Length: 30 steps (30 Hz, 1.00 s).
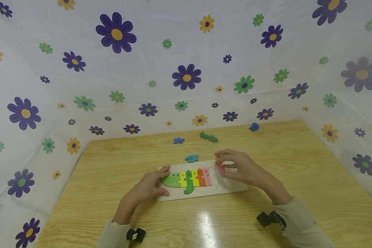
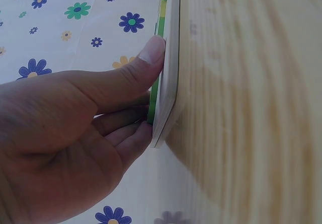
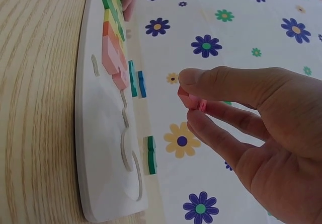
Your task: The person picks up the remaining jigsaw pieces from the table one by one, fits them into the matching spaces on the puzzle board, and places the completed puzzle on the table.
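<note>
Puzzle board (image 1: 232, 185) lies between the two hands, which I see well apart. Joined crocodile pieces (image 1: 189, 179) run across it from the left hand (image 1: 149, 184), whose spread fingers and thumb rest on its end. Opposite, the right hand (image 1: 243, 168) pinches a pink piece (image 1: 219, 166) over the bare stretch. Beyond both hands lie a green piece (image 1: 208, 137) and, nearer, a teal piece (image 1: 191, 158).
</note>
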Each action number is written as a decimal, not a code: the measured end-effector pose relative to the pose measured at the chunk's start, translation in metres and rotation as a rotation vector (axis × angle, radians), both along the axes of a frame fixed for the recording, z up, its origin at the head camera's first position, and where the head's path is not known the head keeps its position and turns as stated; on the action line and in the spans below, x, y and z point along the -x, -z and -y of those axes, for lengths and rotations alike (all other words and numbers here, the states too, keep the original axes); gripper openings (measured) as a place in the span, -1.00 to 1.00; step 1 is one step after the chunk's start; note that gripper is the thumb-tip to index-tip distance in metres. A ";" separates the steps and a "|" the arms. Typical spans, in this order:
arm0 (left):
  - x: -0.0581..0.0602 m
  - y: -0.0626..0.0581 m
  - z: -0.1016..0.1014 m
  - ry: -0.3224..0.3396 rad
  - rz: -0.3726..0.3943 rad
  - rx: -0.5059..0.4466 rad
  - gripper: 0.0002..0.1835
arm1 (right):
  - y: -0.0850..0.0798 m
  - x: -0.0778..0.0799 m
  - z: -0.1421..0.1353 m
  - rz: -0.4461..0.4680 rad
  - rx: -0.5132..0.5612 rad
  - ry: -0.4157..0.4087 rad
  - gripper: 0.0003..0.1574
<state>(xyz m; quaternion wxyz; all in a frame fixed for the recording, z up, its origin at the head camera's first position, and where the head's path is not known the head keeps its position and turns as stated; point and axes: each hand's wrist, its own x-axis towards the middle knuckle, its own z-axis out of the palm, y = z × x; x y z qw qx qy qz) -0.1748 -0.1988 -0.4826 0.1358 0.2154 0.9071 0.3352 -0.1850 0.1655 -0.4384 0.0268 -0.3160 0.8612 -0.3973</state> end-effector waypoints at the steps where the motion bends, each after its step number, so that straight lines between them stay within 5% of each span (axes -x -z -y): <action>1: 0.000 0.000 0.000 -0.001 0.000 0.000 -0.16 | 0.000 0.000 0.000 0.001 0.001 -0.002 -0.58; 30: 0.000 0.002 0.002 0.019 -0.012 -0.014 -0.17 | 0.008 0.001 0.005 0.013 -0.014 -0.034 -0.60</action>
